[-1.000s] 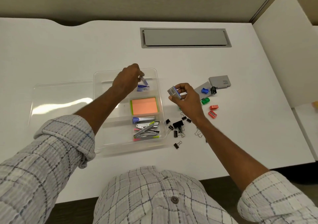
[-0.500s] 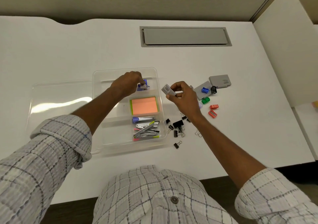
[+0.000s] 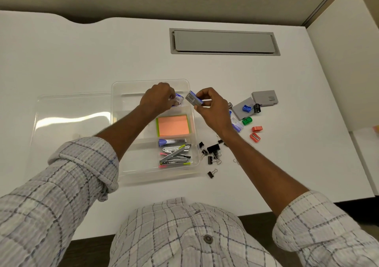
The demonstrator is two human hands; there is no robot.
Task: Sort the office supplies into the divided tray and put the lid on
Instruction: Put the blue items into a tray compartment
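Clear plastic divided tray (image 3: 123,143) sits mid-desk on the white desk (image 3: 82,57). Far compartment: left hand (image 3: 158,98) curled shut over a small blue-and-white box (image 3: 178,101), fingertips pinching it, box low in that compartment. Right hand (image 3: 209,106) holds a small grey-and-blue staple box (image 3: 193,100) with barcode end facing left, pinched between thumb and fingers, hovering at the tray's far-right rim, just beside the left hand.

Middle compartment: orange sticky-note pad on green pad (image 3: 173,125). Near compartment: purple-capped tool (image 3: 170,142), metal staplers and pink/yellow highlighters (image 3: 174,156) piled together.

Clear flat lid (image 3: 71,119) lies left of the tray, touching its side.

Right of the tray, loose on the desk: black binder clips (image 3: 212,152), green sharpener (image 3: 246,121), blue sharpener (image 3: 246,108), two red-orange sharpeners (image 3: 255,133), two grey flat boxes (image 3: 264,98).
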